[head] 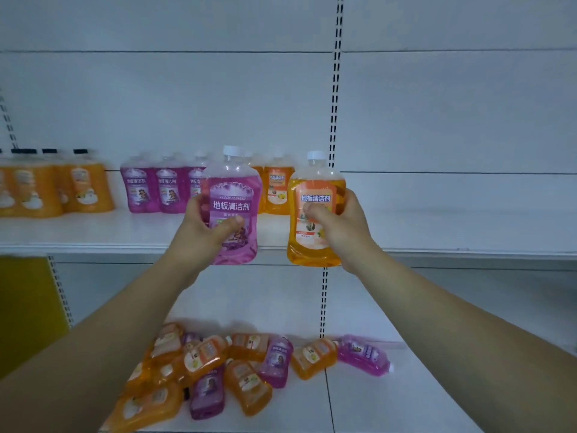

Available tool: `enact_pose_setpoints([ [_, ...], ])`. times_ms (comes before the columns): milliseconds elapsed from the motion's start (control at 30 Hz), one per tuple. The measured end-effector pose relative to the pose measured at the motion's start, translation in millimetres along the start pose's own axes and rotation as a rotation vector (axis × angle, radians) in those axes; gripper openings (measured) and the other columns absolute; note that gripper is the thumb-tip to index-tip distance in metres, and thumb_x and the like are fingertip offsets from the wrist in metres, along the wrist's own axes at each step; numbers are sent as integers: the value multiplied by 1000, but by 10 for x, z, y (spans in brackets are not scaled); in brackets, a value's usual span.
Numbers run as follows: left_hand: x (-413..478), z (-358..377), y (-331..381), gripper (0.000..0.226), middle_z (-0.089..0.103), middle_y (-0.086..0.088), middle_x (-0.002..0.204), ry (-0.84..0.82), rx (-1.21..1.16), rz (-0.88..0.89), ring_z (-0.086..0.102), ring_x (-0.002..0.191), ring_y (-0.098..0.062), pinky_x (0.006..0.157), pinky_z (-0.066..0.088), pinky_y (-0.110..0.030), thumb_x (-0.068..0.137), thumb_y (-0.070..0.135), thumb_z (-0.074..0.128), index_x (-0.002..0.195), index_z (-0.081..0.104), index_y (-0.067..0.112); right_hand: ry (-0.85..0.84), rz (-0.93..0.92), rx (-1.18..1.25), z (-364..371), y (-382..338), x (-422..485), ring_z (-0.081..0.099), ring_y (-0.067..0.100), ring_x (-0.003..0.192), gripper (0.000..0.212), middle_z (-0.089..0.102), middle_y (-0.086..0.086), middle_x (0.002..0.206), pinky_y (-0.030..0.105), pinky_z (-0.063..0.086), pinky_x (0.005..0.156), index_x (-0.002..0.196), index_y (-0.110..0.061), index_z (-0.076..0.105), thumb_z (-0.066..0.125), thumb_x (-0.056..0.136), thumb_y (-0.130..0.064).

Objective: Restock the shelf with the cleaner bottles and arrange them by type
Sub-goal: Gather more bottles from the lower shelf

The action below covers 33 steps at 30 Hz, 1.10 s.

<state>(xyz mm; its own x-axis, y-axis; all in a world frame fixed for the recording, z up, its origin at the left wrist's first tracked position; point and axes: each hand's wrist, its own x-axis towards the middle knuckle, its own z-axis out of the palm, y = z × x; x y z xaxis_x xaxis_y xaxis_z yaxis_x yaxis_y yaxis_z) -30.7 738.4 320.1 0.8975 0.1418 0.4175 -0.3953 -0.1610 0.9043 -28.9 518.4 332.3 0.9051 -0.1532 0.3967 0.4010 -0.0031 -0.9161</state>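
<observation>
Head view: left hand (203, 228) grips a purple bottle (232, 192) at frame centre, thumb across the label, fingers wrapped behind. Right hand (342, 226) grips an orange bottle (313, 248) just right of centre in the same manner. Both bottles are upright, white caps up, side by side but apart, in front of the upper shelf (93, 234) edge; their bases hang below the shelf lip.

On the upper shelf, behind the hands:
- purple row (156, 190), standing, left of centre;
- orange row (278, 190), standing, between the two held bottles;
- orange group (62, 190), blurred, dark caps, at the left edge.

On the lower shelf (406, 401), bottom centre, a mixed pile (212, 370) of purple and orange bottles lies on its sides. A stray bottle (363, 354), purple, lies at the pile's right end. A slotted upright (335, 89) runs down the back panel right of centre.
</observation>
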Motion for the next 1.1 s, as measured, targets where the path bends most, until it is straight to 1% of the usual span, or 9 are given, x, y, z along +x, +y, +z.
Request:
enact_pose_setpoints([
  [167,385,48,-178,63,61,10,106,41,38,-19,61,97,-12,88,46,-36,85,23,70,136,34,23,-9,-29,-19,-56,161,469,65,8,90,57,63,-9,104,31,57,75,123,-26,46,78,77,-22],
  [333,721,79,-436,59,65,-1,113,89,50,-83,64,104,-23,96,49,-49,83,26,73,132,41,25,-65,8,-47,-82,452,884,62,4,87,55,60,-13,100,22,50,65,121,-28,42,77,79,-23],
  [500,1020,134,-480,50,66,6,105,-3,237,-90,64,93,-12,83,51,-33,84,26,72,128,48,22,-123,-29,-201,-118,620,1312,57,-3,70,31,55,-19,84,12,43,56,83,-34,49,75,81,-19],
  [567,1165,197,-467,54,67,4,105,-29,294,-71,65,93,-11,80,52,-29,82,23,74,129,48,20,-136,-34,-249,-139,677,1486,60,0,81,35,58,-18,90,17,48,64,96,-34,49,77,80,-20],
  [633,1280,289,-498,67,65,3,110,-15,319,-68,64,101,-17,87,50,-35,80,19,76,135,38,21,-131,-69,-320,-143,758,1644,60,9,94,63,59,-15,103,27,51,78,128,-31,38,78,79,-23],
  [700,1331,374,-572,74,61,5,112,-11,344,-68,61,104,-17,88,46,-33,82,16,74,138,27,23,-114,-107,-396,-157,832,1784,57,12,96,82,56,-13,108,31,49,82,142,-31,23,76,80,-26],
  [833,1360,421,-744,82,55,6,118,-63,473,-85,56,108,-17,93,39,-29,83,14,73,144,19,19,-93,-124,-500,-193,962,2033,56,12,89,67,54,-19,93,30,45,79,131,-29,30,75,81,-29],
  [967,1392,392,-765,74,55,8,116,-53,484,-75,56,106,-15,93,39,-27,82,13,73,141,28,19,-59,-110,-587,-143,1069,2236,57,22,104,75,52,3,121,38,48,89,132,-21,31,79,76,-34],
  [1100,1401,391,-755,75,54,9,117,-52,491,-63,54,107,-14,93,37,-27,83,14,73,142,28,22,-79,-36,-669,-144,1121,2408,55,22,106,63,54,3,122,31,42,84,133,-14,34,71,84,-30],
])
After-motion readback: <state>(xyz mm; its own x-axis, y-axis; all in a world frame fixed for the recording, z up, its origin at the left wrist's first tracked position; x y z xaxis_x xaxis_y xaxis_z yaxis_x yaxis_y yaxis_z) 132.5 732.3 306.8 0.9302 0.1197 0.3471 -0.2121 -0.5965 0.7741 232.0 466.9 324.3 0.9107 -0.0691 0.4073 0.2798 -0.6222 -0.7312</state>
